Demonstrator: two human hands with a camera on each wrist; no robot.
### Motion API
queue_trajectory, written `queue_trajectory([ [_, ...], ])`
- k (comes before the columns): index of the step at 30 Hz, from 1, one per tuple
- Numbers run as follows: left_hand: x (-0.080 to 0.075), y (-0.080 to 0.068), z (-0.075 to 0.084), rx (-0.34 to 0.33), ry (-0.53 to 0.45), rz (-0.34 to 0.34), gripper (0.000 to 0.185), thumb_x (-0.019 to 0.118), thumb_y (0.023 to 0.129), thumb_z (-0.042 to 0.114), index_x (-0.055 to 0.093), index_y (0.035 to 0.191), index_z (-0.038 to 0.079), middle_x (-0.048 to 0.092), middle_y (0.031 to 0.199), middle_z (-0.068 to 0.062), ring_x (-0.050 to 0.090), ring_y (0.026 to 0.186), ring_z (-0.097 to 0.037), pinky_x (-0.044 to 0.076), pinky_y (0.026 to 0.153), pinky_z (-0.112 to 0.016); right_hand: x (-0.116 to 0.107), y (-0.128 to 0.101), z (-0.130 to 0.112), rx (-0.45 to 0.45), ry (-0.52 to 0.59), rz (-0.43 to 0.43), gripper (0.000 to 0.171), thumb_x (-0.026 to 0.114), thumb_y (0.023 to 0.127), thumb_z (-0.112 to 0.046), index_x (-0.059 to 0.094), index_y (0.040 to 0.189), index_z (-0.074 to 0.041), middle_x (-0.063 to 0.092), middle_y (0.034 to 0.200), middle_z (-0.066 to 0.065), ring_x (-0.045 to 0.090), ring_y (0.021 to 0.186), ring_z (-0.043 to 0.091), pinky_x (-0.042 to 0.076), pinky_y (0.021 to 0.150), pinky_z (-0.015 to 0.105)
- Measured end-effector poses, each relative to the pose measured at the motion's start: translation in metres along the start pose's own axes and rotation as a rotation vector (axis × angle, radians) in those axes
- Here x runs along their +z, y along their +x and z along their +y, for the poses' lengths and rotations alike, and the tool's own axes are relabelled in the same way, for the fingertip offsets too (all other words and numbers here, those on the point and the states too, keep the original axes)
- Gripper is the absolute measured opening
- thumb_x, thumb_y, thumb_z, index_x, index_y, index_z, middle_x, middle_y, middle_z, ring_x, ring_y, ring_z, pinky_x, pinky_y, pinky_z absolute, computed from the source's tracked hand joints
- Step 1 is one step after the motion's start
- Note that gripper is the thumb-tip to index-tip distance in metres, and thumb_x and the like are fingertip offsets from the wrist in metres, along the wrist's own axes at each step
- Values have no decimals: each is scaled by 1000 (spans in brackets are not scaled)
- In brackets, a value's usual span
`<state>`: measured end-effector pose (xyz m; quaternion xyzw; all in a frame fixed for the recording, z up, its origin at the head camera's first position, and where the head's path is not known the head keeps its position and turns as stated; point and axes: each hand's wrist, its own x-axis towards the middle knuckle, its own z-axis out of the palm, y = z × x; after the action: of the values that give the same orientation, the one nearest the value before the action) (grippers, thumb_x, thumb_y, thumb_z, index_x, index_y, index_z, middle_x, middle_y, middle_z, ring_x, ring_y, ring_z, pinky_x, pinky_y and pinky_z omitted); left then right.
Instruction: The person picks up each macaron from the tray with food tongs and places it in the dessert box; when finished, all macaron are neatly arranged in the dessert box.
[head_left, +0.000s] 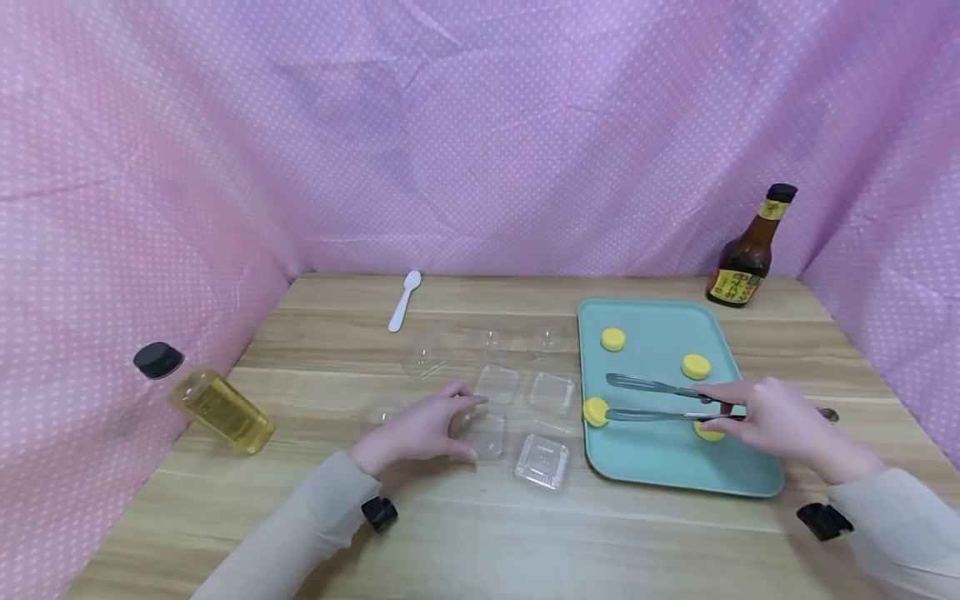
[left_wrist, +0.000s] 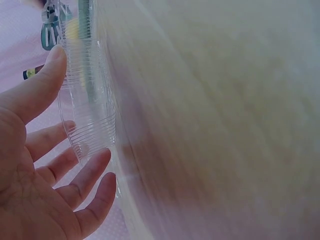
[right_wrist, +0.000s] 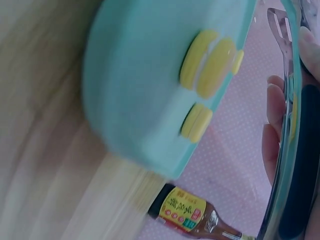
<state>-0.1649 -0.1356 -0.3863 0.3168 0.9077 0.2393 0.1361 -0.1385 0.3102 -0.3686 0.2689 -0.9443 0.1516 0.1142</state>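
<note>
My right hand point(head_left: 776, 417) grips metal tongs point(head_left: 652, 400) over a teal tray point(head_left: 675, 471). The tong arms are spread, and the lower tip touches a yellow round cake point(head_left: 596, 411) at the tray's left edge. Other yellow cakes point(head_left: 612, 338) point(head_left: 696, 366) lie further back, and one point(head_left: 708, 432) is half hidden under my hand. My left hand point(head_left: 435, 425) rests on the table with relaxed fingers. Its thumb and fingertips touch a clear plastic cup point(head_left: 486, 433) point(left_wrist: 87, 110). The right wrist view shows the tongs point(right_wrist: 286, 45), the tray point(right_wrist: 140, 90) and the cakes point(right_wrist: 212, 62).
Several more clear plastic cups point(head_left: 542, 460) point(head_left: 551, 392) point(head_left: 497, 383) stand left of the tray. A white spoon point(head_left: 405, 300) lies at the back. A yellow oil bottle point(head_left: 213, 400) lies at the left edge. A brown sauce bottle point(head_left: 746, 258) point(right_wrist: 190, 212) stands behind the tray.
</note>
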Motion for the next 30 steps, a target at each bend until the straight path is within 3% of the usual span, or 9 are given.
queue_trajectory([
  [5,-1,-1,1,1,-2,7,75,82,73,29,49,136,7,47,122,-5,51,102,-17,46,92,-37,3,9,-4,-16,40,-42,46,83,68,-22,71,108,-6,54,66,-20,28,49,-9,28,42,16],
  [9,0,-2,0,-1,6,12,75,81,73,31,49,137,8,47,122,-3,51,102,-16,46,93,-37,3,13,-6,10,84,-103,45,82,71,-23,70,111,-5,68,78,-6,31,50,-7,31,42,17],
  [13,1,-2,-1,-1,1,6,76,82,73,31,49,137,8,47,121,-3,50,100,-15,46,90,-35,5,14,-5,11,127,-137,45,80,73,-22,70,111,-2,72,92,6,36,53,-7,33,43,17],
  [30,2,-1,-2,11,-5,8,76,82,72,31,49,137,7,47,122,-4,51,103,-16,46,92,-37,12,14,-3,-46,150,-120,37,79,73,-21,73,105,-4,74,92,8,37,54,-8,31,41,16],
])
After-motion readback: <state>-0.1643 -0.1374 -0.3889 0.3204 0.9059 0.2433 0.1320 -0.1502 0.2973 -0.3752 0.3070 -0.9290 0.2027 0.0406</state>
